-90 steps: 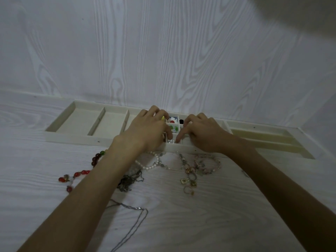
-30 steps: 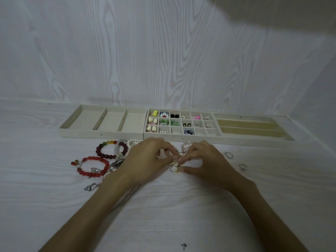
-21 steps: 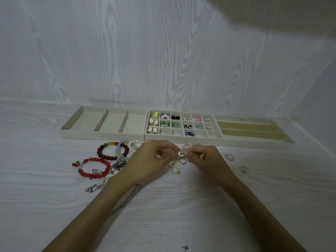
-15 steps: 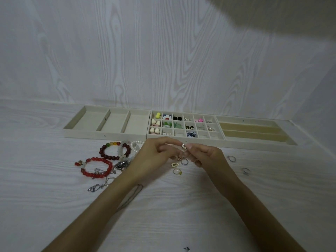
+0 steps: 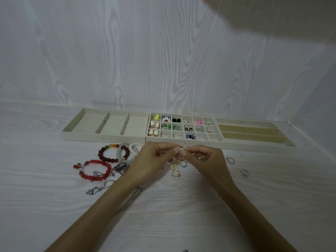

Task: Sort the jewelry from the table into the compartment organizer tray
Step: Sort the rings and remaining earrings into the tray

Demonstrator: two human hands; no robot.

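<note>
Both hands meet above the table (image 5: 181,215), just short of the organizer tray's (image 5: 183,141) front edge, bare wood open nearer the camera. Left hand (image 5: 151,164) and right hand (image 5: 207,160) fingers pinch a small, possibly silver ring (image 5: 181,149) between their tips; more rings (image 5: 177,172) lie below.

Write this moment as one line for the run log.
stage: picking | left hand + right hand: pinch small ring together | place: above table, before grid tray | bracelets, other rings: unsorted

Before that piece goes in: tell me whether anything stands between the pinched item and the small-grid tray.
Nothing visible does. Both hands, left and right, pinch a small metal piece just in front of the grid tray; only its low front wall lies between.
</note>
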